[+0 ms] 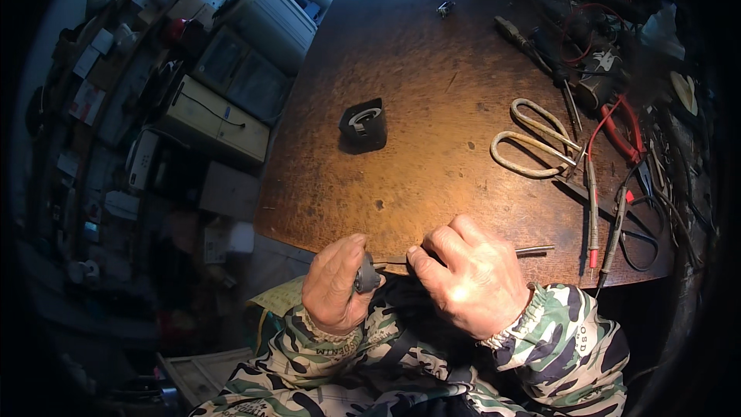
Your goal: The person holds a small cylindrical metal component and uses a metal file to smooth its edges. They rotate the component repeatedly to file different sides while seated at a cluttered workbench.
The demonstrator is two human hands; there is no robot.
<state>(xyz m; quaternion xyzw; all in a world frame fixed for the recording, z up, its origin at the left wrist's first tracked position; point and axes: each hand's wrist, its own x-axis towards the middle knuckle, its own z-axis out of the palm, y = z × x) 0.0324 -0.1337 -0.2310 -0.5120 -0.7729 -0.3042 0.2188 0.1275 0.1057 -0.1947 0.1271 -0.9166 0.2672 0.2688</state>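
At the table's near edge, my left hand (332,286) is closed on a dark, rounded part (364,274), which is partly hidden by the fingers. My right hand (471,278) is curled just right of it, gripping a thin rod-like tool (539,250) that sticks out to the right. A narrow strip between the thumb and the dark part is too small to make out. Farther up the table sits a black angular housing (363,139) with a pale ring inside.
The wooden table (417,54) holds large scissors (532,150), red-handled pliers (629,131), test probes (593,247), tangled leads and tools along its right side, plus a small metal piece (444,8). Shelves (116,46) and cabinets (208,116) stand left.
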